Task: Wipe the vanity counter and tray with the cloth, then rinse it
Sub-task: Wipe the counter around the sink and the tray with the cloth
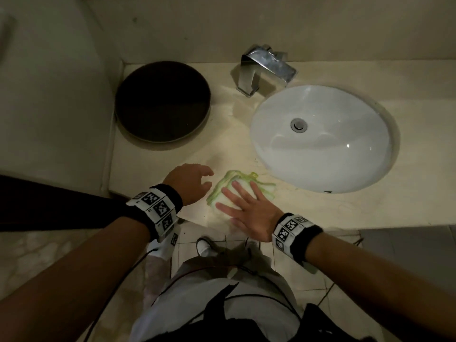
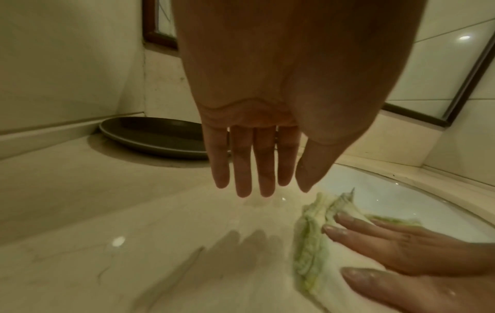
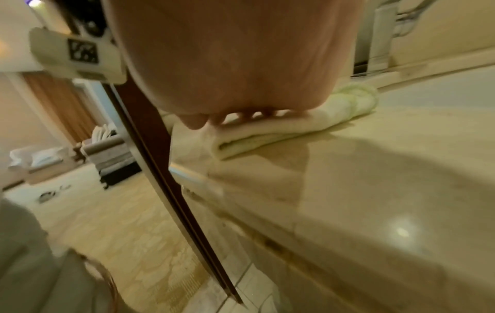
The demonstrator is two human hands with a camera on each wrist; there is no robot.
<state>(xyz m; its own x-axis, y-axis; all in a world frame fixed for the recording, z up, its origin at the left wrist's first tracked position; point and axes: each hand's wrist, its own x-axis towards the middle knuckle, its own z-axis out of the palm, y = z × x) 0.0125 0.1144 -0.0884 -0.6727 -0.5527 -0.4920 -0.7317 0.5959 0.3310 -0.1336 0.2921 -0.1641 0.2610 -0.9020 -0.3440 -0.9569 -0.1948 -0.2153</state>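
A folded white cloth with green edging (image 1: 237,187) (image 2: 310,239) (image 3: 281,129) lies on the beige stone counter (image 1: 172,154) near its front edge. My right hand (image 1: 246,206) (image 2: 396,247) presses flat on the cloth with straight, spread fingers. Just left of the cloth, my left hand (image 1: 190,181) (image 2: 254,169) hovers above the counter with relaxed straight fingers, holding nothing. A dark round tray (image 1: 162,101) (image 2: 152,135) sits at the counter's back left corner.
A white oval sink (image 1: 320,137) is set into the counter right of the cloth, with a chrome faucet (image 1: 261,70) behind it. Walls close in at the left and back. Below the counter edge is tiled floor (image 1: 197,243).
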